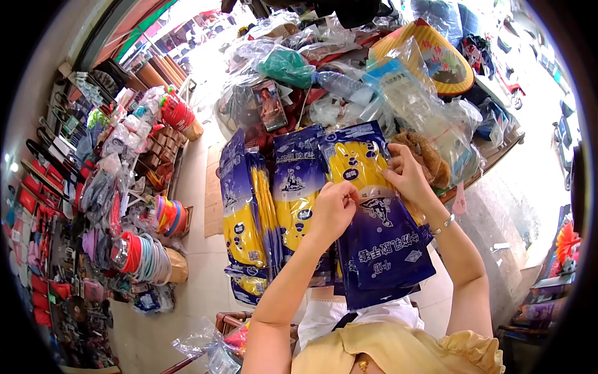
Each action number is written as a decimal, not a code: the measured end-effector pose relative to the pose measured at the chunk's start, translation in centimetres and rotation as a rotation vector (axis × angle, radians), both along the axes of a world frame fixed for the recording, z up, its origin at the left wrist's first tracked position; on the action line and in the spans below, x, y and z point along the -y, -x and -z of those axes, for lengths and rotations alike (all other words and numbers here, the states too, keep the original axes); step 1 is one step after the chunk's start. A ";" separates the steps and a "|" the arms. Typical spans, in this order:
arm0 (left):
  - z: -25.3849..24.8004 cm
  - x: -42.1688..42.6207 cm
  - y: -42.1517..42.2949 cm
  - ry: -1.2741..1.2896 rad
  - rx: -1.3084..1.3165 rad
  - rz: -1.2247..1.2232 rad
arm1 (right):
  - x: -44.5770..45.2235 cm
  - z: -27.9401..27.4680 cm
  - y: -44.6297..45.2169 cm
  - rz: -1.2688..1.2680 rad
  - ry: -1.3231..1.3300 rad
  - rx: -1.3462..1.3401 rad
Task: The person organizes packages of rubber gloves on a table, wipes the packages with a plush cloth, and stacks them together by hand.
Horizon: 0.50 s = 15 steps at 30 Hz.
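Several blue-and-yellow packets of rubber gloves stand side by side in front of me. My right hand (pixel 408 171) grips the right edge of the nearest stack of glove packets (pixel 389 249), with its thumb on the front and the fingers along the side. My left hand (pixel 336 209) is closed in a pinch against the front of that stack; what lies between its fingertips is hidden. To the left are a middle glove packet (pixel 293 193) and a thicker bundle of glove packets (pixel 240 212), neither touched by a fingertip.
Behind the packets, a table heaped with plastic bags holds a plastic bottle (pixel 346 87), a dark picture box (pixel 270 105) and a yellow conical hat (pixel 430 56). At left, shelves of goods and a roll of coiled cords (pixel 146 258) stand along the floor (pixel 199 274).
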<state>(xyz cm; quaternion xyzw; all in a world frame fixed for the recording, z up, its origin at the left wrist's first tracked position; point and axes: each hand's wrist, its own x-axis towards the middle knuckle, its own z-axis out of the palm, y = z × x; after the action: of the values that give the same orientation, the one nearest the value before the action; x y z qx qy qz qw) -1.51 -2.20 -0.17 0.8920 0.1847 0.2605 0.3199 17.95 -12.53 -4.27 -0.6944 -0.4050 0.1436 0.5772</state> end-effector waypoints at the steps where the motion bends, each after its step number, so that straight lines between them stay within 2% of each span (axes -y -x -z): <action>1: 0.0 -0.1 0.0 0.001 0.024 -0.003 | 0.0 -0.1 -0.2 -0.025 0.054 0.011; 2: 0.0 -0.2 -0.1 0.000 0.051 -0.006 | 0.1 -0.3 -0.3 -0.025 0.052 0.012; 4: -0.4 -0.3 -0.1 -0.037 0.069 0.004 | 0.5 -2.0 0.0 -0.189 0.050 -0.408; 8: -0.1 -0.9 0.6 -0.059 0.053 0.021 | 0.2 -1.2 -0.4 -0.190 -0.054 -0.385; 11: 0.6 -2.0 1.4 -0.164 -0.012 0.001 | 0.4 1.4 -3.6 -0.070 0.113 -0.117; 14: 0.8 -1.9 1.7 -0.163 -0.034 -0.043 | 1.3 0.0 -1.9 -0.024 0.186 -0.131; 15: 0.6 -1.8 1.6 -0.159 -0.034 -0.040 | 1.6 0.0 -1.3 -0.111 0.104 -0.113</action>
<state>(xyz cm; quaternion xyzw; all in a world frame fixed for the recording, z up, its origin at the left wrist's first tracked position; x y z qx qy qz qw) -3.12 -0.36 -0.73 0.9151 0.1863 0.2656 0.2394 19.30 -14.16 -4.26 -0.6906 -0.4016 0.2351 0.5536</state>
